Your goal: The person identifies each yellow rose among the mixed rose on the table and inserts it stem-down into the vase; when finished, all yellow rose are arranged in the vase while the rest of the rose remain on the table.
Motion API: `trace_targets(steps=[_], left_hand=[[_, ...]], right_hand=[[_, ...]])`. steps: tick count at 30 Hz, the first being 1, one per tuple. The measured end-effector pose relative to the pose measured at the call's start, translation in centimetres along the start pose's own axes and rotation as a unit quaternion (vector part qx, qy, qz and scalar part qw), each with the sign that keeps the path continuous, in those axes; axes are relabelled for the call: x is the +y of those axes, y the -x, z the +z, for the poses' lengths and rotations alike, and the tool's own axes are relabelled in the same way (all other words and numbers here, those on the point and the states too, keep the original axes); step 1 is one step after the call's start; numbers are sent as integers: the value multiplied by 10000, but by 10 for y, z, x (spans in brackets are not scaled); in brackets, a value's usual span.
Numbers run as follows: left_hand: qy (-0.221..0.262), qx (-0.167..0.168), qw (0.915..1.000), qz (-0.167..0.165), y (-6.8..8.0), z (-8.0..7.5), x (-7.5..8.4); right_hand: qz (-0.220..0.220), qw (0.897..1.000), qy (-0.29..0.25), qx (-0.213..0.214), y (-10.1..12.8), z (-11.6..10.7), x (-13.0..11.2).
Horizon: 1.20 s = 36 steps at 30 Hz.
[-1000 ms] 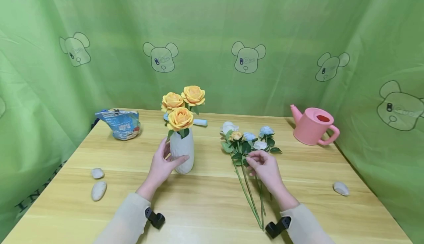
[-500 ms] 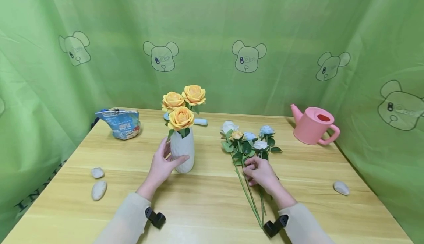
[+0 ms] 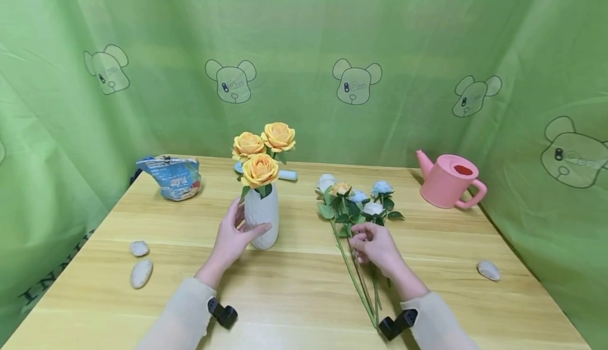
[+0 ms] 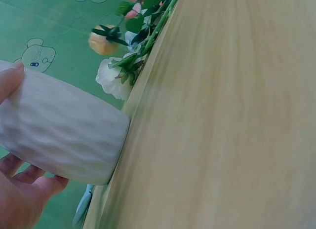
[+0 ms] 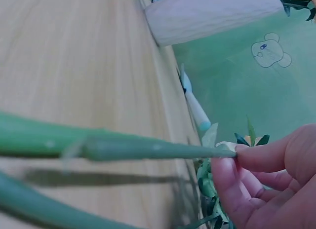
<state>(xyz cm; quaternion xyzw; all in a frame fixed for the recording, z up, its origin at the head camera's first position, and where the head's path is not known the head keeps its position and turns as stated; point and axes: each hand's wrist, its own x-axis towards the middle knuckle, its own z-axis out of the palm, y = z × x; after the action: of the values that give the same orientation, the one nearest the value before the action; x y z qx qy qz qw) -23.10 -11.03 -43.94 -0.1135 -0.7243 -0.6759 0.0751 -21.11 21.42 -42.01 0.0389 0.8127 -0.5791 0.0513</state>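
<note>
My left hand (image 3: 234, 234) holds the side of a white ribbed vase (image 3: 263, 215), thumb in front and fingers behind. Three yellow roses (image 3: 259, 170) with green leaves stand in that vase, which is upright on the table. To the right lies a loose bunch of artificial flowers: white roses (image 3: 373, 208), blue ones (image 3: 382, 187) and a yellow-orange rose (image 3: 340, 189). Thumb and fingertips of my right hand (image 3: 378, 247) pinch a green stem (image 5: 153, 149), apparently the yellow-orange rose's. In the right wrist view this stem is slightly above the tabletop.
A pink watering can (image 3: 446, 183) stands at the back right. At the back left sits a crumpled blue bag (image 3: 178, 180). A tool with a light blue handle (image 3: 287, 175) lies behind the vase. Stones (image 3: 141, 273) lie at left, and another stone (image 3: 488, 270) at right.
My right hand has shifted down the stems and taken a pinch on one. The yellow-orange rose has risen slightly. My left hand and the vase have stayed in place.
</note>
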Motion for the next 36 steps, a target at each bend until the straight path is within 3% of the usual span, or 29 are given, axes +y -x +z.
trace_targets(steps=[12, 23, 28, 36], left_hand=[[-50, 29, 10000, -37, 1, -1, 1], [-83, 13, 10000, -2, -1, -2, -1], [-102, 9, 9999, 10, -1, -2, -2], [-144, -36, 9999, -45, 0, -2, -2]], right_hand=[[-908, 9946, -425, 268, 6, -1, -21], [-1927, 9754, -859, 637, 18, 11, -60], [-2401, 9528, -1681, 789, 20, 22, -88], [-3274, 8879, -3063, 1031, 18, 41, -132]])
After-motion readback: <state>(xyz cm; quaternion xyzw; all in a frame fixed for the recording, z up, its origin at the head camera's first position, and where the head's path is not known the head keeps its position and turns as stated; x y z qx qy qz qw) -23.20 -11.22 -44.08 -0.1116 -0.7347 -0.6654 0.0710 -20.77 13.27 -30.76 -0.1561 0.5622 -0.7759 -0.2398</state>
